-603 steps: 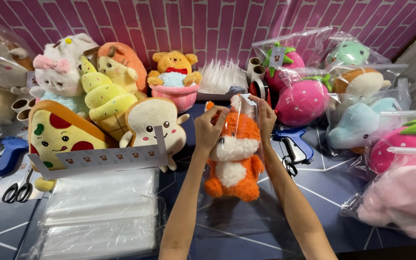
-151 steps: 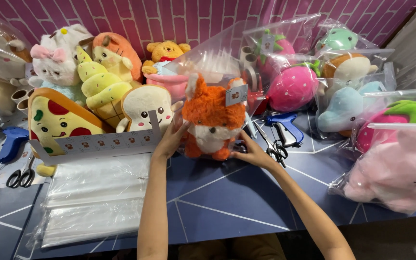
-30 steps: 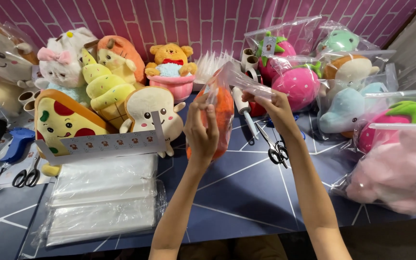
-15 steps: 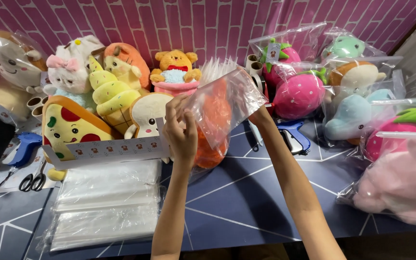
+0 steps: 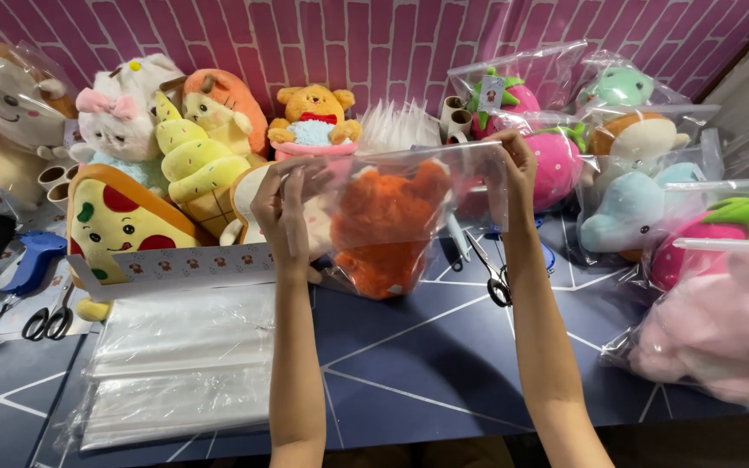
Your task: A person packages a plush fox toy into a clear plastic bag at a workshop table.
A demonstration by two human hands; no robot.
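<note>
While two hands, left hand (image 5: 281, 204) and right hand (image 5: 517, 156), pinch one clear bag (image 5: 478, 186), one orange plush (image 5: 383, 225) sits inside.

near middle: dark blue table (image 5: 444, 364) is bare, a hand can pass
near left: stack of clear bags (image 5: 179, 364) blocks
far, right: plush toys crowd

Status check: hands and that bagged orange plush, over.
Left hand and right hand grip the clear bag top corners. Orange plush inside, held above table. Nothing obstructing.
</note>
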